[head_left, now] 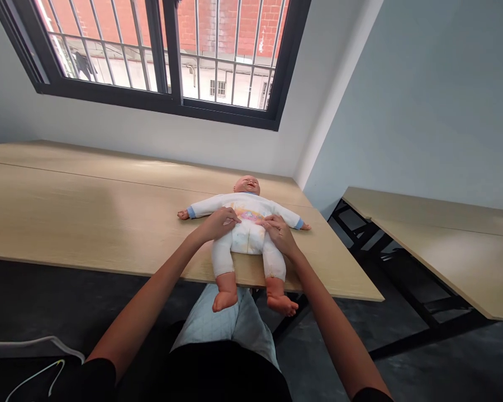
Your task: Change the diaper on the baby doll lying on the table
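Observation:
A baby doll lies on its back on the wooden table, head toward the window, arms spread wide and feet hanging past the near edge. Its long-sleeved white shirt has blue cuffs and a coloured print on the belly. Around its hips is a white diaper. My left hand pinches the diaper's waist edge on one side of the belly. On the other side, my right hand has its fingers closed at the same edge. Whether the shirt hem is also between the fingers, I cannot tell.
The pale wooden table extends far to the left. A second table with a black metal frame stands to the right, across a gap. Behind is a wall with a barred window. A dark bag-like item is at lower left.

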`<state>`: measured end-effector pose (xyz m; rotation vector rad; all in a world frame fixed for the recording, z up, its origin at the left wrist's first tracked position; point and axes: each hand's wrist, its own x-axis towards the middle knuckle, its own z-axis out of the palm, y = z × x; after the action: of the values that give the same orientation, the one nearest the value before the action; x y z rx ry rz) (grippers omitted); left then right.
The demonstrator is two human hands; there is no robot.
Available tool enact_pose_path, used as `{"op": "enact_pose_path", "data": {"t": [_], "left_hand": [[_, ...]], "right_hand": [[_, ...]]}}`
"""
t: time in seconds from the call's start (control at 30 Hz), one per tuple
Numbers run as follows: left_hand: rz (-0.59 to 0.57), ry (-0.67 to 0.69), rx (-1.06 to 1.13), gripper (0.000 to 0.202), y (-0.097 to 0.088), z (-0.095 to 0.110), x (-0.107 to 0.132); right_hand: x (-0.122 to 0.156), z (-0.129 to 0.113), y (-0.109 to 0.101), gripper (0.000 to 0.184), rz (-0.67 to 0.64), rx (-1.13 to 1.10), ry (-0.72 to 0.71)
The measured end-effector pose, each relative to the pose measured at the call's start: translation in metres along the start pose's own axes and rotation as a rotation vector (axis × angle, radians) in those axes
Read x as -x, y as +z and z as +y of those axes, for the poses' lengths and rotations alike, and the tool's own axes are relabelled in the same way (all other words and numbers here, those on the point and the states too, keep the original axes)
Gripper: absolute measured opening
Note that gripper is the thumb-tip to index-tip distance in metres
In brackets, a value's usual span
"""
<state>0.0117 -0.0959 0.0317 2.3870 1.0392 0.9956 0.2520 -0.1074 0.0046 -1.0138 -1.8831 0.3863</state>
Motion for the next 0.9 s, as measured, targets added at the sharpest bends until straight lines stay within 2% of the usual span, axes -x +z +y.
{"op": "enact_pose_path", "data": {"t": [0.17,0.3,0.47,0.6,0.77,0.9], "left_hand": [[0.101,-0.029,-0.035,0.014,-0.013,0.007,0.019],[0.071,-0.043,-0.054,0.014,-0.012,0.016,0.035],[0.041,-0.102,-0.043,0.01,0.001,0.022,0.035],[0.012,-0.11,0.004,0.01,0.007,0.018,0.032],[-0.008,-0.116,0.077,0.008,0.001,0.013,0.036],[-0.021,-0.122,0.121,0.011,-0.002,0.011,0.038]], "right_hand": [[0.015,-0.011,-0.006,0.026,0.135,-0.04,0.084],[0.037,-0.025,-0.005,0.022,0.045,0.141,0.082],[0.052,-0.042,0.002,0.011,-0.036,0.339,0.062],[0.052,-0.042,0.0,0.006,-0.045,0.359,0.098],[0.049,-0.032,-0.007,0.011,-0.024,0.322,0.086],[0.051,-0.033,-0.007,0.009,-0.026,0.323,0.089]]}}
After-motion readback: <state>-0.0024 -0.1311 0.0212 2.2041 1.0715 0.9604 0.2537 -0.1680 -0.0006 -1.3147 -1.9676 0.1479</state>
